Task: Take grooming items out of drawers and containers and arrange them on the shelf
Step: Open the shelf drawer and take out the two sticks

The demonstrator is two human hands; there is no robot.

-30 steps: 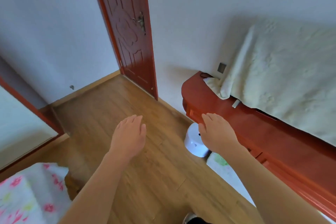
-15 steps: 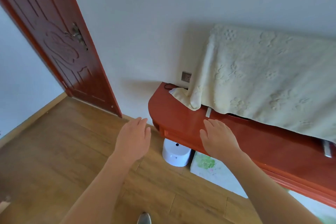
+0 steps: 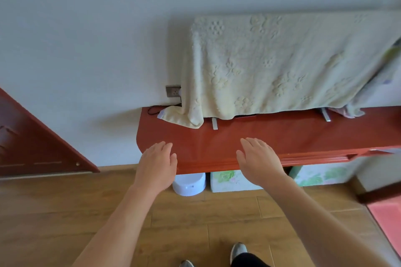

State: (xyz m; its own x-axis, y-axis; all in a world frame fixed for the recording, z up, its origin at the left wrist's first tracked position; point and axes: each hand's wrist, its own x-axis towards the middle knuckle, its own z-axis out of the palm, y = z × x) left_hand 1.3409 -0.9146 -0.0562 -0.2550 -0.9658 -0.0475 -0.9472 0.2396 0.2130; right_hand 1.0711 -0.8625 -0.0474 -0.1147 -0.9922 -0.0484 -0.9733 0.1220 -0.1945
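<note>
A glossy red shelf [image 3: 282, 136] is seen running along the white wall, its left end rounded off and its front edge finished with a moulded lip. Much of its back is taken up by a tall object draped in a cream embossed cloth [image 3: 271, 67], from under which two metal feet [image 3: 214, 123] stick out onto the top. A bare strip of red surface is left between the cloth's hem and the front edge. The left hand [image 3: 157, 165] is held flat, palm down, fingers straight and together, over the rounded left corner; the right hand [image 3: 258, 160] is held the same way over the front edge further right. Nothing is held by either, and contact with the wood cannot be told. A wall socket [image 3: 173, 91] is set just left of the cloth. Under the shelf a white round container [image 3: 189, 184] and a floral box [image 3: 230, 181] are stood on the wooden floor [image 3: 65, 212], and a red door [image 3: 32, 141] is seen at the far left.
</note>
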